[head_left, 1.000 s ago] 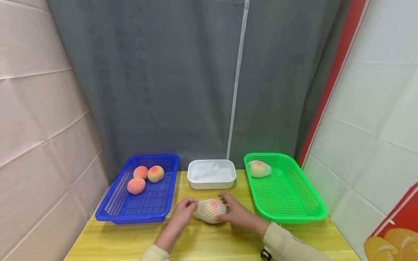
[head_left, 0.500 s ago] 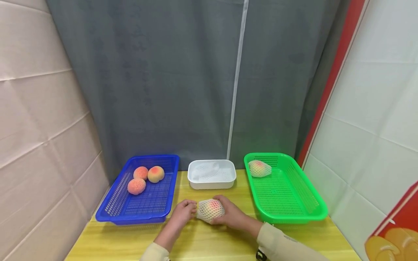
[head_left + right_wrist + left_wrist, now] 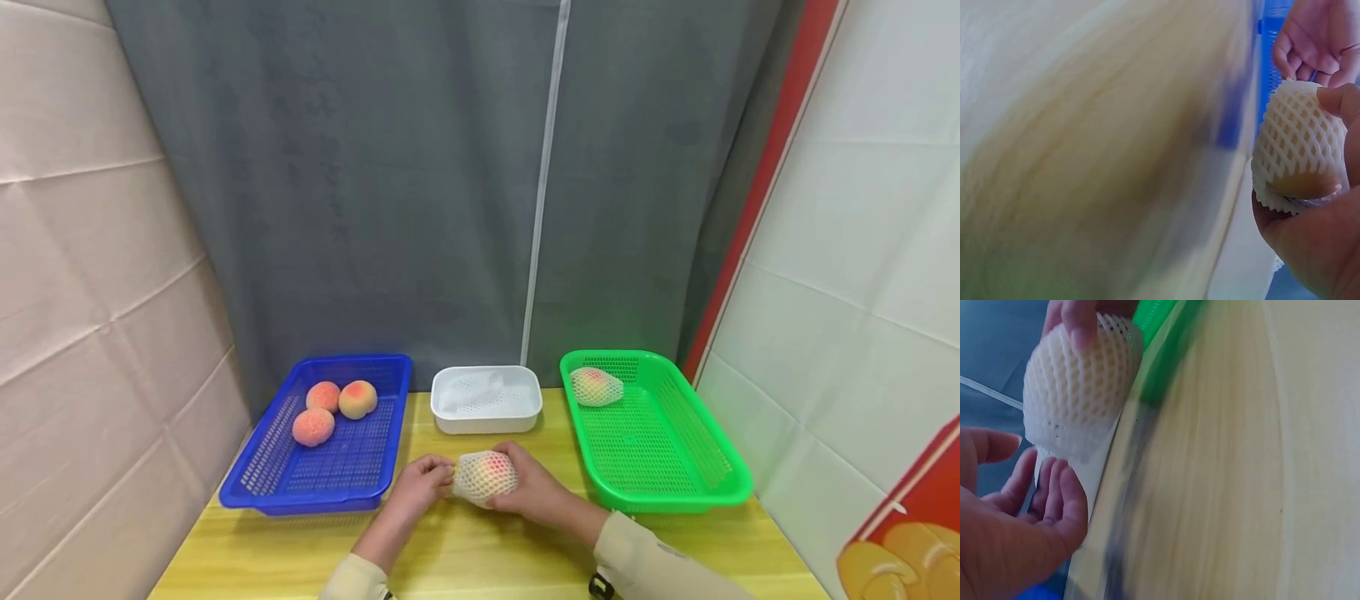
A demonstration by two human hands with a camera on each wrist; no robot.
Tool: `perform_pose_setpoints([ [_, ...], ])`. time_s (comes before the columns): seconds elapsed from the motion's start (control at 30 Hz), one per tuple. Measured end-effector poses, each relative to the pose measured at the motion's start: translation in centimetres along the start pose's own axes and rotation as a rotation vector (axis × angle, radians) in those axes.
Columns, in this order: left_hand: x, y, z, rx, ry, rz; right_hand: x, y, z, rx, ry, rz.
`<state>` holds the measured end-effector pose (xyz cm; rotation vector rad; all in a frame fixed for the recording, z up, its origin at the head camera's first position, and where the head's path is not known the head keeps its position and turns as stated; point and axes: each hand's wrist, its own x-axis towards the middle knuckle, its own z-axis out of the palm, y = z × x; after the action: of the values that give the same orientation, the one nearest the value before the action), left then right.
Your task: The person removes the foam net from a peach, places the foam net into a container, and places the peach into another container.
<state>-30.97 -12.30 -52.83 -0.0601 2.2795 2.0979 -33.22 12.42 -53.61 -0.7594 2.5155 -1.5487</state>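
Between my hands is a peach in a white foam net sleeve point(image 3: 486, 477). My right hand point(image 3: 528, 486) grips it from the right, thumb on the near side and fingers around the far side. In the right wrist view, the bare end of the peach point(image 3: 1307, 185) shows at the net's mouth by the right palm. My left hand point(image 3: 422, 483) is at the sleeve's other end. Its fingertips point(image 3: 1054, 469) lie right at the net's edge, loosely curled, with the thumb held apart from them in the left wrist view.
At left, a blue basket point(image 3: 330, 497) holds three bare peaches point(image 3: 313, 427). A white tray point(image 3: 486, 425) with netting inside stands at the back middle. The green basket point(image 3: 667, 450) at right contains one netted peach point(image 3: 596, 387). A grey curtain point(image 3: 375, 208) hangs behind the wooden table point(image 3: 465, 558).
My right hand, loosely around the netted peach one second ago, has closed in and grips it. The peach has risen slightly in the head view. My left hand stays near the net's left end.
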Motion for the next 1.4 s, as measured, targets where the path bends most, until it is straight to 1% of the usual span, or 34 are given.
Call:
perform_pose_setpoints([
  [0.1, 0.1, -0.1, -0.1, -0.007, -0.034, 0.018, -0.3, -0.8, -0.4, 0.011, -0.024, 0.004],
  [0.3, -0.1, 0.0, -0.3, 0.020, -0.118, 0.026, -0.9, -1.9, -1.0, 0.028, -0.082, -0.008],
  [0.47, -0.3, 0.5, -0.4, -0.020, -0.191, 0.075, -1.1, -2.2, -1.3, 0.014, -0.108, -0.035],
  [0.53, -0.4, 0.6, -0.4, -0.035, -0.220, 0.081, -1.2, -2.4, -1.4, 0.010, -0.114, -0.042],
  [0.6, -0.5, 0.6, -0.5, -0.043, -0.250, 0.068, -1.3, -2.6, -1.4, 0.007, -0.121, -0.041],
  [0.77, -0.5, 0.4, -0.5, -0.046, -0.324, 0.011, -1.4, -3.0, -1.6, 0.002, -0.128, -0.038],
  [0.97, -0.9, 0.5, -0.3, -0.133, -0.417, -0.037, -1.4, -3.3, -1.5, 0.005, -0.135, -0.061],
  [1.03, -1.1, 0.6, -0.3, -0.154, -0.434, -0.048, -1.3, -3.3, -1.5, -0.001, -0.139, -0.071],
  [1.27, -1.2, 1.1, 0.1, -0.146, -0.466, -0.059, -1.1, -3.9, -1.3, -0.016, -0.149, -0.091],
  [1.4, -1.2, 1.4, 0.4, -0.155, -0.470, -0.069, -1.0, -4.3, -1.0, -0.033, -0.139, -0.109],
])
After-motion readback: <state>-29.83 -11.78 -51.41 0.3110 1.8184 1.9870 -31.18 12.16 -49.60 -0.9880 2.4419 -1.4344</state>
